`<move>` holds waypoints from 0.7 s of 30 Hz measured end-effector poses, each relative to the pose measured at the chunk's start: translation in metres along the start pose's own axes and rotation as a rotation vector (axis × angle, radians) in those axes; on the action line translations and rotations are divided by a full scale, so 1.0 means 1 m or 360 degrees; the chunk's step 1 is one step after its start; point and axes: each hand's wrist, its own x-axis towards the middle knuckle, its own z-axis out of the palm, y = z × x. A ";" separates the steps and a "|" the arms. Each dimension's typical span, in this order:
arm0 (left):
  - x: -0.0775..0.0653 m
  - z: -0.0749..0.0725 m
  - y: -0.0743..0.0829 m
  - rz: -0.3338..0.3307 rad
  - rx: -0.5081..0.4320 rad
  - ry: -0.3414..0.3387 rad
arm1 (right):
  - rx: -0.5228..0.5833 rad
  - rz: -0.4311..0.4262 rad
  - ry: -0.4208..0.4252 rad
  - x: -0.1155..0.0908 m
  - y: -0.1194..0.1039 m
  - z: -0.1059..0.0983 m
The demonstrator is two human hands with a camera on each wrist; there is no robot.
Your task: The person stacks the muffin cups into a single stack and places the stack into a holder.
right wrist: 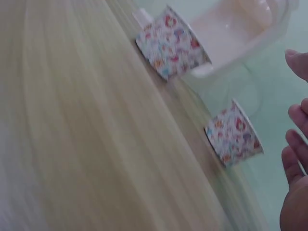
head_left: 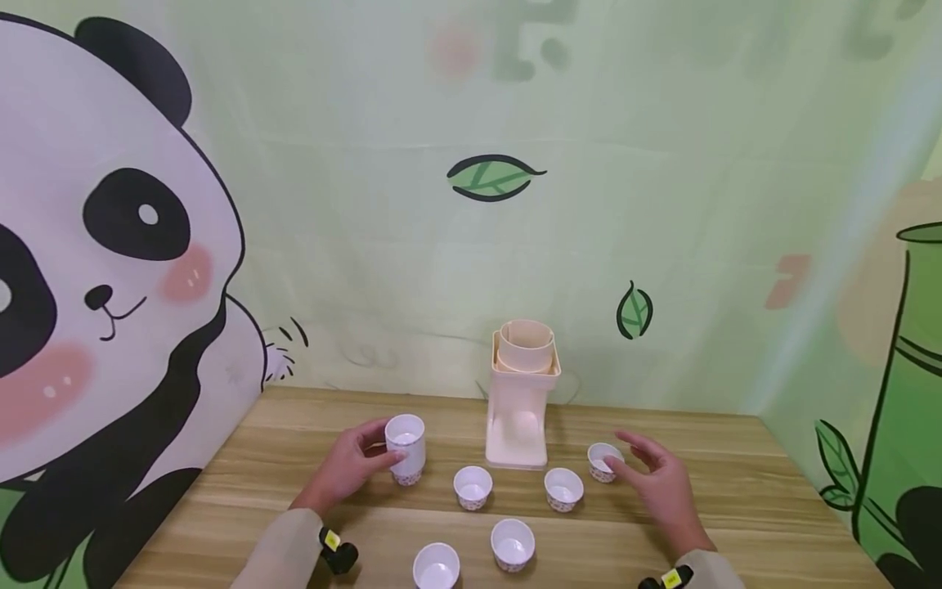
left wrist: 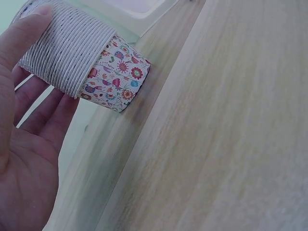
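My left hand (head_left: 346, 468) grips a stack of paper baking cups (head_left: 409, 460), thumb on the near side and fingers behind. In the left wrist view, the stack's many rims (left wrist: 70, 48) sit tightly nested above a floral lower cup (left wrist: 118, 74). At the right, my right hand (head_left: 665, 488) is spread beside a single baking cup (head_left: 600, 469). The right wrist view shows its fingers (right wrist: 297, 159) apart from that floral cup (right wrist: 233, 134). More single cups stand upright between the hands, among them one left of centre (head_left: 473, 488) and one right of centre (head_left: 563, 491).
A pale pink cup-holder stand (head_left: 517, 421) with a round tube on top (head_left: 526, 348) stands at the back of the wooden table (head_left: 353, 523). Nearer the front are two more cups, one at centre (head_left: 513, 546) and one to its left (head_left: 437, 568). A printed panda backdrop (head_left: 353, 204) hangs behind.
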 end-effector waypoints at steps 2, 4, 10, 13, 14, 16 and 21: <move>0.000 0.000 0.001 -0.0006 0.0005 -0.0003 | -0.0023 -0.0014 -0.0019 0.002 0.004 -0.003; 0.000 0.000 0.001 -0.0009 0.0014 -0.0006 | -0.0029 -0.0042 -0.0038 0.004 0.009 -0.004; 0.001 0.000 0.002 -0.0005 0.0037 0.0001 | -0.0059 -0.0006 -0.0095 0.011 0.020 -0.005; 0.001 -0.001 0.002 0.0000 0.0037 0.0003 | -0.0055 0.0014 -0.0127 0.013 0.022 -0.004; 0.001 -0.001 0.002 0.0005 0.0041 -0.0002 | -0.0047 0.0023 -0.0141 0.014 0.022 -0.004; 0.001 -0.001 0.002 -0.0001 0.0031 -0.0001 | -0.0038 0.0037 -0.0167 0.015 0.023 -0.004; 0.001 0.000 0.002 -0.0008 0.0025 -0.0004 | 0.0010 0.0070 -0.0222 0.016 0.022 -0.002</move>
